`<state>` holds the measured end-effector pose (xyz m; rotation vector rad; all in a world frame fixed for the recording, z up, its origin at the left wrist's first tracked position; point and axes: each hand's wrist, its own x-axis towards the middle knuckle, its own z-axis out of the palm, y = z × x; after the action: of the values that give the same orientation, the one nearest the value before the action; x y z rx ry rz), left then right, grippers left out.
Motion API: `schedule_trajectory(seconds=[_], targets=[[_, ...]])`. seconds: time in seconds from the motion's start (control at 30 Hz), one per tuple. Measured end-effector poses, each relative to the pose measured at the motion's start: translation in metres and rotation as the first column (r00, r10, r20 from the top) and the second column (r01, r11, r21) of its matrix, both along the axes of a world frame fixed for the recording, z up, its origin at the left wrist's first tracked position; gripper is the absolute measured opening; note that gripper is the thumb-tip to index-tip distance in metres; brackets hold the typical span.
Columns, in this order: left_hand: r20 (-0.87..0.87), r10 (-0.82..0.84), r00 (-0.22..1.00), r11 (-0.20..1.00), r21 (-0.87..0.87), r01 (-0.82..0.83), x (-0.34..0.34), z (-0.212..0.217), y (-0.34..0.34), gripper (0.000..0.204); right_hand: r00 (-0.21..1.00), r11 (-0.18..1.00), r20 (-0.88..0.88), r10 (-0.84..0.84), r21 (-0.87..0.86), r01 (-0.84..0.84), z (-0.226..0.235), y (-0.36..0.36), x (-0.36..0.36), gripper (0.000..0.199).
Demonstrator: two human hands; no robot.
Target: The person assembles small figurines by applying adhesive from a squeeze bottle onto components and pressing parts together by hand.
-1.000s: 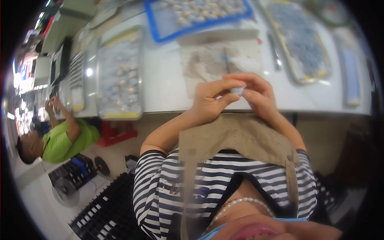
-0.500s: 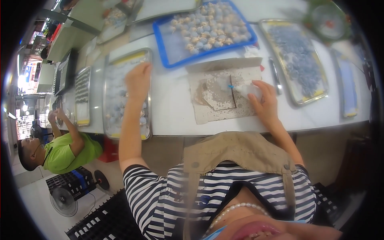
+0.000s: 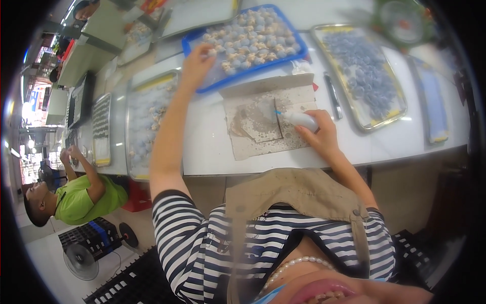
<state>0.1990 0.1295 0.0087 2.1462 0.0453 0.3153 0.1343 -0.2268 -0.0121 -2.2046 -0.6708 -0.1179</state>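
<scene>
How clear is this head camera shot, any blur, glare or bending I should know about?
Head view: strong fisheye, so the white table edge bows and the corners go black; glare burns out the far left; the green scale at the top is smeared; the left hand over the blue tray is slightly soft.

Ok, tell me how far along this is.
Looks midway. Done, it seems: the metal tray on the right is covered with small blue pieces. In hand: the left hand reaches into the blue tray, which holds many small pieces; the right hand holds a white bottle on the cardboard. Left: those pieces.
</scene>
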Motion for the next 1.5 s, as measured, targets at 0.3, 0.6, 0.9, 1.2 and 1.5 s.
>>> schedule_trajectory(seconds=[0.3, 0.6, 0.9, 1.2, 1.5], targets=[[-0.077, -0.266, 0.961, 0.038, -0.997, -0.07, -0.121, 0.011, -0.176, 0.035, 0.897, 0.889, -0.437, -0.065, 0.384, 0.252, 0.007, -0.029, 0.013, 0.032], [-0.267, -0.364, 0.892, 0.184, -0.96, -0.212, -0.134, 0.006, -0.208, 0.04, 0.829, 0.76, -0.559, 0.035, 0.553, 0.341, 0.002, -0.042, 0.003, 0.031], [-0.143, -0.338, 0.93, 0.079, -0.989, -0.123, -0.139, -0.008, -0.192, 0.031, 0.687, 0.552, -0.684, 0.245, 0.681, 0.481, 0.01, -0.052, -0.01, 0.031], [-0.178, -0.213, 0.961, 0.379, -0.921, -0.087, -0.147, -0.005, -0.208, 0.033, 0.827, 0.67, -0.551, 0.114, 0.657, 0.345, 0.02, -0.048, -0.024, 0.026], [-0.206, -0.165, 0.964, 0.535, -0.84, -0.088, -0.153, -0.014, -0.209, 0.033, 0.997, 0.929, -0.042, -0.071, 0.362, 0.081, 0.037, -0.048, -0.033, 0.024]])
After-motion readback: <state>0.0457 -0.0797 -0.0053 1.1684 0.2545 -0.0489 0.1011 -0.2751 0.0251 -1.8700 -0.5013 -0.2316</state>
